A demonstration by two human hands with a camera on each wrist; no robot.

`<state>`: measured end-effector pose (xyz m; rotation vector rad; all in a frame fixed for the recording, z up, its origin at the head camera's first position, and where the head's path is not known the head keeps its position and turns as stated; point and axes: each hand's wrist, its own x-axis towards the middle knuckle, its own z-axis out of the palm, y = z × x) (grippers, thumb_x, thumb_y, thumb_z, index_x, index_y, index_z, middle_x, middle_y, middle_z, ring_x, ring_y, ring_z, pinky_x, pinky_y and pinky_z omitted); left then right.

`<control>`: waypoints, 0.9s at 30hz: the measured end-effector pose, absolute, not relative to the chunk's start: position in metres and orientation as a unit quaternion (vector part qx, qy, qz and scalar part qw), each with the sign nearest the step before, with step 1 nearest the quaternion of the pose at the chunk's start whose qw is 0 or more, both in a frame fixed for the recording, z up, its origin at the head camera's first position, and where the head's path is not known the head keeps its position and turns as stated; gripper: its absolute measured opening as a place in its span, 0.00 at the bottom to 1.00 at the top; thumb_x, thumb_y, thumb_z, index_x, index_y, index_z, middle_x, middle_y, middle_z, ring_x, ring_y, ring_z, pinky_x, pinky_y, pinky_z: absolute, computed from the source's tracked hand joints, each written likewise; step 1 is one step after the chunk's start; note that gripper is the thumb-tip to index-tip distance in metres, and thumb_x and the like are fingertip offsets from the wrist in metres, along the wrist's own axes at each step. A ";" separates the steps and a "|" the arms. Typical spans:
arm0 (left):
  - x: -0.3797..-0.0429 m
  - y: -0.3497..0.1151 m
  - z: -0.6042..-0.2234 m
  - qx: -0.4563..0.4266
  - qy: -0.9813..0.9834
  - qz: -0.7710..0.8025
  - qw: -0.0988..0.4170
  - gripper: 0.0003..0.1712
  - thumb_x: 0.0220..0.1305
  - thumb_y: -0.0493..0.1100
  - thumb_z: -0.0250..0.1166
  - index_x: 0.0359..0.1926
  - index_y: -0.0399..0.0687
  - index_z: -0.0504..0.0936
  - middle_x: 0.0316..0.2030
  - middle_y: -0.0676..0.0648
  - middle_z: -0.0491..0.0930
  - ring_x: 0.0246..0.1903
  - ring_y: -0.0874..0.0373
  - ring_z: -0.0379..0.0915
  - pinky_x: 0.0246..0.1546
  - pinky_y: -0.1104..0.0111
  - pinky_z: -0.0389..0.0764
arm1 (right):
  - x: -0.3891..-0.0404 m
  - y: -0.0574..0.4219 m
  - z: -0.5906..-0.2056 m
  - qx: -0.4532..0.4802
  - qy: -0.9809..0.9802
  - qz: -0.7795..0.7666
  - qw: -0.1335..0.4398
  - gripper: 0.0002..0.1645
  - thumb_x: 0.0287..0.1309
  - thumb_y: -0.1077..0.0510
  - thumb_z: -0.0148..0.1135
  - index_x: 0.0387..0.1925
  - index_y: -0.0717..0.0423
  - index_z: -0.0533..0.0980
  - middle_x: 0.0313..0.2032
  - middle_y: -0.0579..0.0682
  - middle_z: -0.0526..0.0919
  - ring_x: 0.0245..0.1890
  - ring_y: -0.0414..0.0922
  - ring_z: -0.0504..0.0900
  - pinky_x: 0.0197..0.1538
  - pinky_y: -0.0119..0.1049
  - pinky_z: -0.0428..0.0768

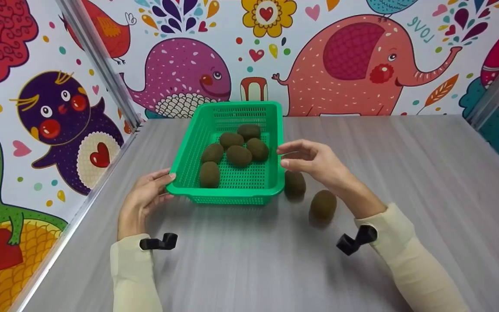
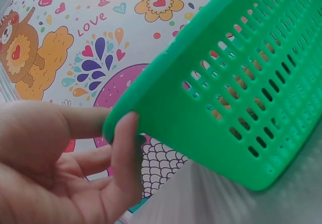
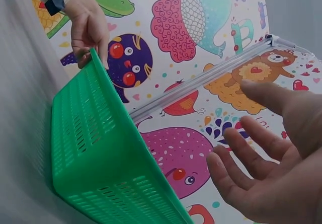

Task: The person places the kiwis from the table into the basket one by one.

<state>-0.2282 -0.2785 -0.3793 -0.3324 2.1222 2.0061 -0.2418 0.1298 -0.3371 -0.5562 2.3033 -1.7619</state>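
A green plastic basket (image 1: 228, 190) with slotted walls holds several brown kiwis (image 1: 239, 156). At its near left corner, my left hand (image 1: 147, 195) pinches the rim between thumb and fingers; the left wrist view shows the rim (image 2: 151, 75) in that grip. My right hand (image 1: 314, 160) is beside the right rim, fingers spread and parted from the thumb. In the right wrist view this hand (image 3: 276, 158) holds nothing. One loose kiwi (image 1: 295, 185) lies on the table just below the right hand, against the basket's side in the head view. Another kiwi (image 1: 323, 204) lies nearer to me.
The grey wood-grain table (image 1: 241, 260) runs back to a wall (image 1: 310, 52) printed with cartoon animals. A second printed panel (image 1: 20, 173) borders the left side, with a metal post (image 1: 102, 60) at the corner. Black bands with small mounts (image 1: 158, 242) sit on both wrists.
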 end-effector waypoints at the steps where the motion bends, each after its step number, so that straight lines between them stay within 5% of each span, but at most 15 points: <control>1: -0.228 -0.279 -0.379 -0.113 0.716 0.681 0.101 0.38 0.75 0.42 0.58 0.77 0.36 0.53 0.36 0.58 0.80 0.31 0.68 0.78 0.33 0.76 0.82 | -0.240 0.132 -0.338 -0.196 0.775 -0.594 0.092 0.30 0.60 0.47 0.71 0.62 0.49 0.75 0.60 0.51 0.80 0.61 0.50 0.80 0.62 0.42 0.80; 16: -0.229 -0.277 -0.378 -0.115 0.718 0.679 0.103 0.38 0.75 0.43 0.58 0.77 0.36 0.53 0.35 0.59 0.80 0.31 0.68 0.77 0.33 0.77 0.81 | -0.230 0.175 -0.364 -0.257 0.755 -0.597 0.088 0.25 0.62 0.59 0.67 0.61 0.56 0.76 0.57 0.48 0.81 0.57 0.42 0.83 0.55 0.35 0.83; 27: -0.227 -0.278 -0.378 -0.118 0.718 0.678 0.099 0.38 0.74 0.43 0.59 0.77 0.38 0.55 0.35 0.59 0.81 0.30 0.69 0.78 0.32 0.76 0.81 | -0.237 0.197 -0.381 -0.310 0.741 -0.587 0.105 0.22 0.63 0.66 0.64 0.58 0.65 0.76 0.60 0.55 0.79 0.59 0.42 0.80 0.54 0.34 0.84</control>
